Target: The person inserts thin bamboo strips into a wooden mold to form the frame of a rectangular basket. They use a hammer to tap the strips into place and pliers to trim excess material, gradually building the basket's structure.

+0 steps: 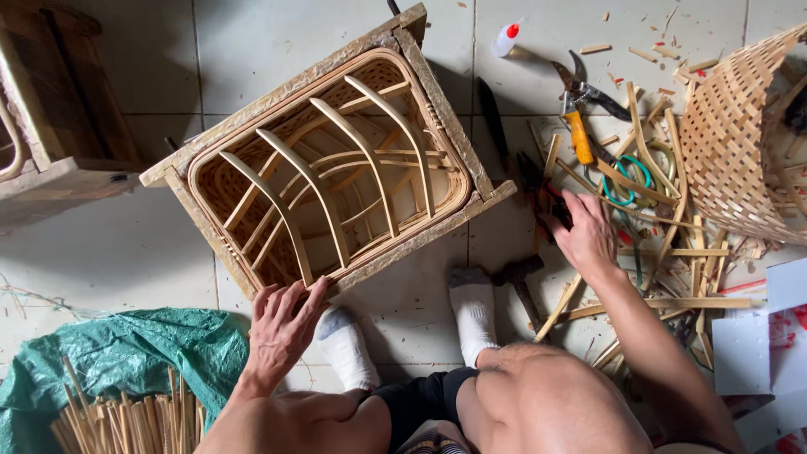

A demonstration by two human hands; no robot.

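Right hand down on the scrap pile at scene right, fingers curled over a dark-handled tool with red at its grip; clamped or only touching, cannot tell. Tool's long axis running near-to-far, slightly tilted left at the far end, lying directly under and just far of the fingertips. Right hand clearly the nearer one to it. Left hand resting on the near-left corner of the wooden mould frame, fingers spread apart and flat, holding nothing. Frame lying tilted on the tiled floor, long axis running near-left to far-right, woven rattan basket with curved ribs seated inside it. Hammer on the floor just near of the right wrist, beside the right sock. Yellow-handled pruning shears far of the hand, glue bottle farther still. Woven bamboo basket at far right, touching the litter of bamboo strips. Green tarp with bundled sticks near left. Cramped on the right, open tile on the left.
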